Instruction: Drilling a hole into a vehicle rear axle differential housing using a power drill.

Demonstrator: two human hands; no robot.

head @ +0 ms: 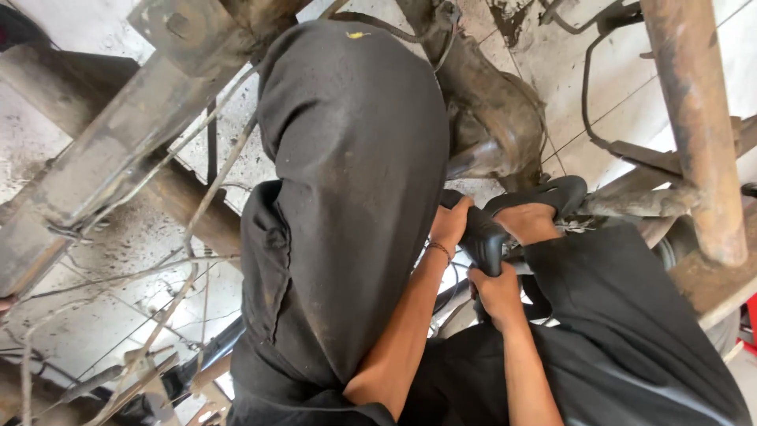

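My left hand [450,224], a thin bracelet on its wrist, rests over the top of a black power tool [482,239]. My right hand [497,295] is wrapped around the tool's lower handle from below. The tool sits between my raised knee in dusty black trousers [355,181] and my foot in a black sandal [538,211]. Its working end is hidden behind my hands and knee.
A rusty axle housing [493,126] stands just beyond the hands. A rusty tube [698,126] runs down the right side, and rusty frame beams [118,150] cross the left. Thin cables [181,292] and a black hose [587,87] trail over the stained tiled floor [87,323].
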